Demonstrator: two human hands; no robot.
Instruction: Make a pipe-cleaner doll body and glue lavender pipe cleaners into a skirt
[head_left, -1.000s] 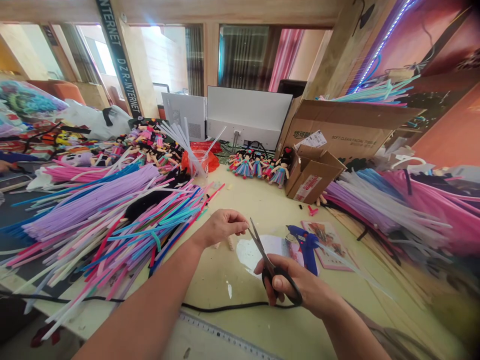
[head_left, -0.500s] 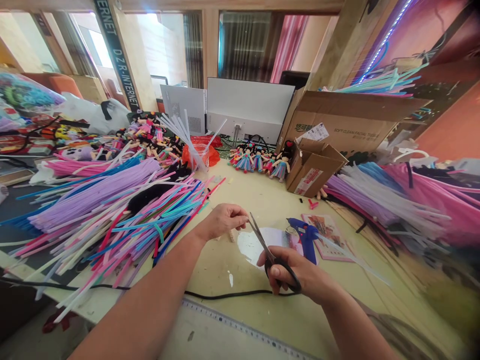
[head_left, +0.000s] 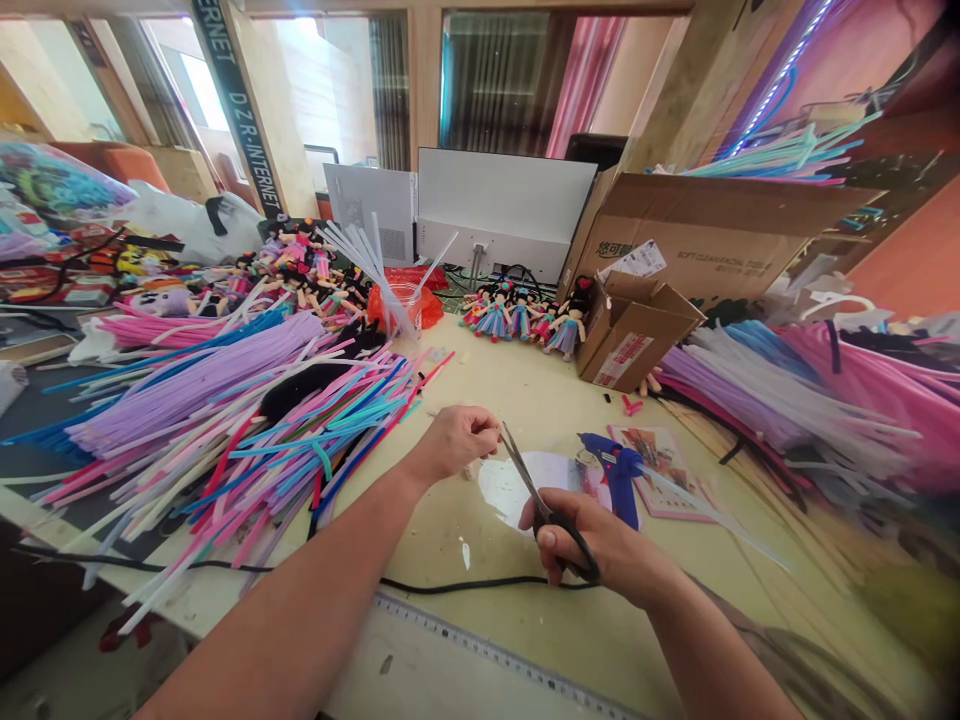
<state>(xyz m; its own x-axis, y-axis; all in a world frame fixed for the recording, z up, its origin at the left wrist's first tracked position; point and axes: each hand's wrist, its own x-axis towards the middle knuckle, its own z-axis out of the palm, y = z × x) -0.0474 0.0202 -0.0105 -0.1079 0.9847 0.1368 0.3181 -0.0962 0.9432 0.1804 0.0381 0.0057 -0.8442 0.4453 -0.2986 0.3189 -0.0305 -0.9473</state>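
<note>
My right hand [head_left: 574,535] grips a pair of scissors [head_left: 527,478] by the black handles, its blades pointing up and to the left. The blade tips are close to the fingertips of my left hand [head_left: 465,440], which is closed in a pinch. Whatever lies between those fingers is too small to make out. Under the blades lies a white patch [head_left: 499,490] on the tabletop. Just right of the scissors rests a blue glue gun [head_left: 619,475], with a clear glue stick [head_left: 690,497] reaching out from its back.
Bundles of coloured pipe cleaners [head_left: 195,385] cover the left side, with more pipe cleaners [head_left: 795,390] at the right. Small dolls [head_left: 517,315] stand by a cardboard box [head_left: 630,335]. A black cable [head_left: 465,587] and a measuring tape [head_left: 495,655] cross the front. Glue sticks fill a plastic cup [head_left: 403,310].
My left fingers have curled in a little more near the blade tips. The scissors stay in my right hand, their blades slightly closer together. The view has shifted slightly.
</note>
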